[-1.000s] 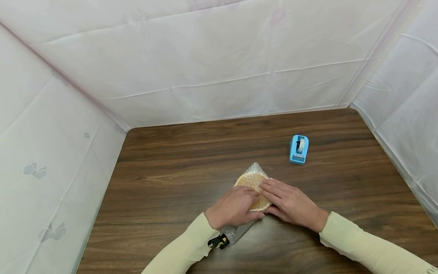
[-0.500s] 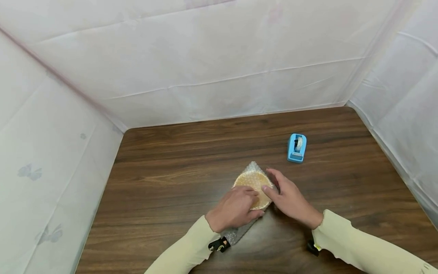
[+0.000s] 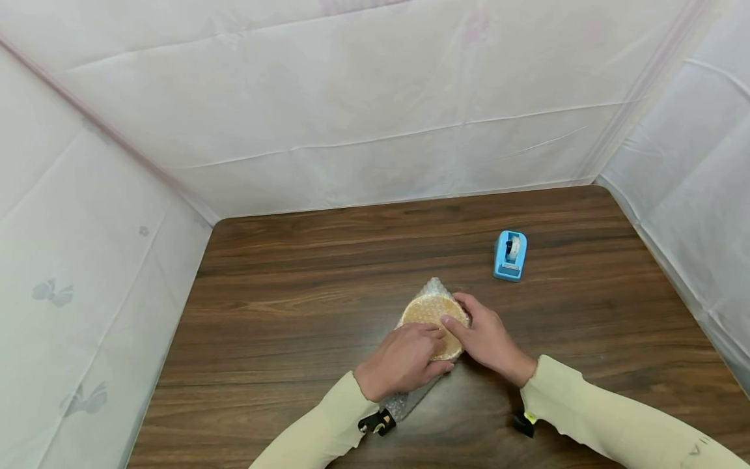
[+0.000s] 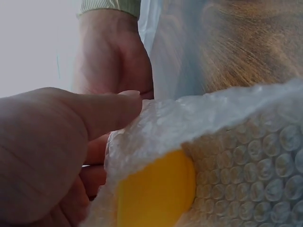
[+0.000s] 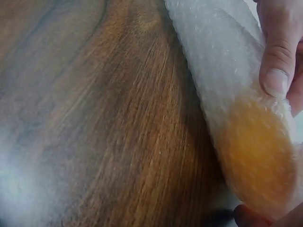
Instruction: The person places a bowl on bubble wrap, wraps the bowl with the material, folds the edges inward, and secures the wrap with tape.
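A round, flat-looking yellow object (image 3: 425,310) lies wrapped in clear bubble wrap (image 3: 435,286) on the table; its exact kind is hard to tell. Over its near-left side my left hand (image 3: 401,361) holds the bundle, fingers on top and thumb at the near edge. My right hand (image 3: 491,337) grips the far-right side, thumb on top and fingers around the edge. In the left wrist view, the wrap (image 4: 265,156) gapes at one end, showing the bare yellow object (image 4: 158,189). Through the wrap, the right wrist view shows it blurred. Some fingertips are hidden.
A light-blue tape dispenser (image 3: 510,256) with a tape roll stands on the dark wooden table (image 3: 293,273), beyond and right of the bundle. Whitish sheeting (image 3: 375,98) hangs along the table's back and both sides. Small black devices (image 3: 377,422) sit at the wrists.
My right hand has gone from laying its fingers over the top to gripping the right edge, thumb on top. My left hand and the bundle have stayed nearly in place.
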Demonstrator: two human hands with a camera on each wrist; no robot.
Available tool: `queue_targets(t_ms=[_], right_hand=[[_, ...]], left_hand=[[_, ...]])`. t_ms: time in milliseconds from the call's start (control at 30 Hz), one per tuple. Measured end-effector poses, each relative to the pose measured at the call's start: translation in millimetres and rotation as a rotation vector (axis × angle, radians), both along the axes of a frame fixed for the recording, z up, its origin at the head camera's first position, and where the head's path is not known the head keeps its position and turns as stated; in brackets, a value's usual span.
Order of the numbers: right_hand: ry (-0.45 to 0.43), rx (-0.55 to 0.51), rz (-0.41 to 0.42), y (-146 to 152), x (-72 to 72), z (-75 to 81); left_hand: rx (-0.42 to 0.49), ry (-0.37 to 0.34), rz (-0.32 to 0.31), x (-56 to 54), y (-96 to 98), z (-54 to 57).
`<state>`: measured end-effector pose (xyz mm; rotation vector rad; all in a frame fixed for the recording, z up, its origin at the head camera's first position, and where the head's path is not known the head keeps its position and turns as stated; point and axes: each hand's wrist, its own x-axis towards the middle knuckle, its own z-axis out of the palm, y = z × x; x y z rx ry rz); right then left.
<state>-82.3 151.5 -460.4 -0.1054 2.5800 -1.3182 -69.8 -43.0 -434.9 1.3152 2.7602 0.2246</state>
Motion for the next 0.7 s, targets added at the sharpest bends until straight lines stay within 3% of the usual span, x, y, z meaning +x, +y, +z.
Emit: queue_targets(t_ms=[267, 700], right_hand=[[0.004, 0.028, -0.048, -4.2, -2.2, -3.0], [0.029, 0.054, -0.091, -8.4, -7.5, -9.6]], left_hand=[[-0.002, -0.019, 0.015, 2.8, -0.7, 1.1], [0.055, 0.020, 0.004, 2.6, -0.9, -1.9]])
